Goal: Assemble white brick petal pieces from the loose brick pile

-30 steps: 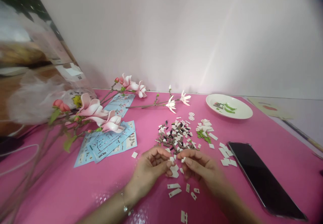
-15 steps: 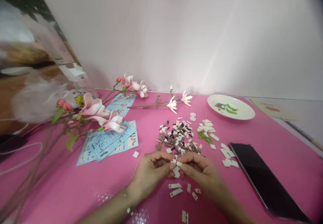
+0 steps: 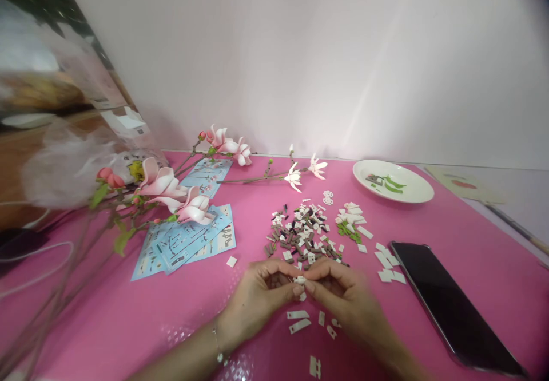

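Observation:
My left hand [image 3: 261, 289] and my right hand [image 3: 337, 289] meet at the front middle, fingertips pinched on a small white piece [image 3: 299, 280] between them. Just beyond my fingers lies a pile of small brown, white and black pieces [image 3: 300, 232]. Below the hands, two long white pieces [image 3: 299, 326] rest on the pink tabletop [image 3: 193, 324], with smaller white pieces [image 3: 331, 332] to their right. Nearer the front edge is another white piece [image 3: 314, 367]. How the held parts join is too small to tell.
Pink flower stems [image 3: 160, 183] lie at left over blue printed sheets [image 3: 184, 243]. White flowers [image 3: 294, 177] are at the back. A white plate [image 3: 412, 189] with green pieces stands back right. A black phone [image 3: 450, 306] lies right, beside white tiles [image 3: 383, 259] and green pieces [image 3: 348, 231].
Both hands have brought their fingertips together, and the white pieces held apart before now form one small cluster between them. Less white shows below the fingers.

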`<control>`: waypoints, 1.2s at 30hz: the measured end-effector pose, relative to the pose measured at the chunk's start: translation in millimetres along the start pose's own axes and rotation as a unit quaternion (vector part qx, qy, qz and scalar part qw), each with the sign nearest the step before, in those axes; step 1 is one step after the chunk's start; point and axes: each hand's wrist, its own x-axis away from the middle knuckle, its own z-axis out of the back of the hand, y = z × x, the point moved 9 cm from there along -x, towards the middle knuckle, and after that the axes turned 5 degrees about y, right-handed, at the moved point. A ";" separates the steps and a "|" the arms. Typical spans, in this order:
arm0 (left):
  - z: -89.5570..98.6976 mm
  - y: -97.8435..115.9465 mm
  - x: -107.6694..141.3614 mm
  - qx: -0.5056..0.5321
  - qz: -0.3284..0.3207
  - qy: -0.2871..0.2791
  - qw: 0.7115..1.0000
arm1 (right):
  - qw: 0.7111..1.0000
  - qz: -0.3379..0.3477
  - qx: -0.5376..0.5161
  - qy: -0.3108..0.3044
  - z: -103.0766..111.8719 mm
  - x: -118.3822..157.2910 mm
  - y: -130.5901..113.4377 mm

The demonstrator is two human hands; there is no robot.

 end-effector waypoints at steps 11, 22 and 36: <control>0.4 18.3 4.5 -0.124 -0.076 0.004 0.989 | 0.992 0.052 0.113 0.011 2.8 3.7 -4.7; -1.3 24.3 6.8 -0.195 -0.099 0.005 0.976 | 0.985 0.090 0.146 0.002 1.3 3.0 -13.7; -2.6 27.9 10.1 -0.303 -0.144 0.002 0.942 | 0.984 0.070 0.167 -0.005 0.0 3.3 -10.6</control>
